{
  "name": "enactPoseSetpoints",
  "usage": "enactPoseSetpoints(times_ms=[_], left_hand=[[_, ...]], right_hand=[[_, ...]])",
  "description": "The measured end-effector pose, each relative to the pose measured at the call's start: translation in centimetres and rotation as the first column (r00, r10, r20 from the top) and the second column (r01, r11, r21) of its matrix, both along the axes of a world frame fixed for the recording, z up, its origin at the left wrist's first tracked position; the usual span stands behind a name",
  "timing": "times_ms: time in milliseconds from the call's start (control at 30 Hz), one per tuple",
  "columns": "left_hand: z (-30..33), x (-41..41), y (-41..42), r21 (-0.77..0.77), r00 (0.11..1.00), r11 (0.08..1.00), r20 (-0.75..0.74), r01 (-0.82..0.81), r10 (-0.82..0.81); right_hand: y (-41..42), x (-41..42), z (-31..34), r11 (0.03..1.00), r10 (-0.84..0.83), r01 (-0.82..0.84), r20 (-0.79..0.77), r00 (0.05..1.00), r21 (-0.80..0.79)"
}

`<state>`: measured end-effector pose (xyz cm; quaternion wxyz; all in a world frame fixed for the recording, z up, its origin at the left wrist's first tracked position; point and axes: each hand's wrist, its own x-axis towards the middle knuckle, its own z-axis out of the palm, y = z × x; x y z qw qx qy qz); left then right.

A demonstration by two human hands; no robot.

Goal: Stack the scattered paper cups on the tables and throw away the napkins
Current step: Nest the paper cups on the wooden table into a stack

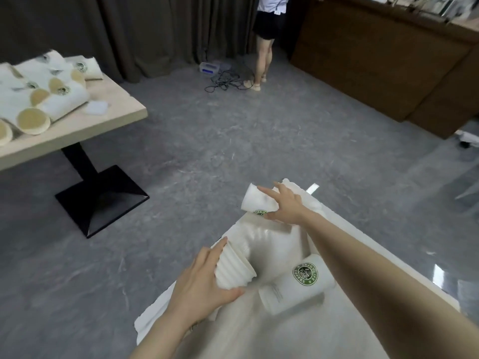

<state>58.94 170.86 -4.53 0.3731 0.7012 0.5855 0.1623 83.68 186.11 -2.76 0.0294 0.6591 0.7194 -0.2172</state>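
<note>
Step in hand: gathering cups into one stack. The left hand (204,281) has fingers and thumb curled round a stack of ribbed white paper cups (233,268), mouth turned toward the far side of the near table (259,332); the number of cups nested in it cannot be told. The right hand (285,206), beyond and to the right of the left, closes its spread fingers over a tipped logo cup (255,200) lying near the table's far corner. A second logo cup (295,283) lies on its side between the two forearms, just right of the stack.

Judgement: the next move calls for lifting the far cup and seating it in line with the stack's mouth; the lying cup remains to be collected after.

Count, near table: one stack, two loose cups; no napkin clearly made out, given blur. Far table (103,120), well left of the left hand: several cups lying on their sides, roughly eight, and one white napkin (97,108) at its edge.
</note>
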Motion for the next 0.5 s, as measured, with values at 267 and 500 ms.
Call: enactPoseSetpoints(times_ms=[267,500], left_hand=[[-0.8,-1.2,0.7,-0.019,1.000,0.999,-0.006,-0.025,0.025],[-0.6,-2.2,1.2,-0.013,0.999,0.999,-0.003,-0.039,0.039]], right_hand=[[2.2,-2.7,-2.7,0.984,0.155,-0.142,0.121,0.980,-0.110],[1.8,-4.4,-4.5,0.993,0.116,-0.109,0.161,0.980,-0.047]])
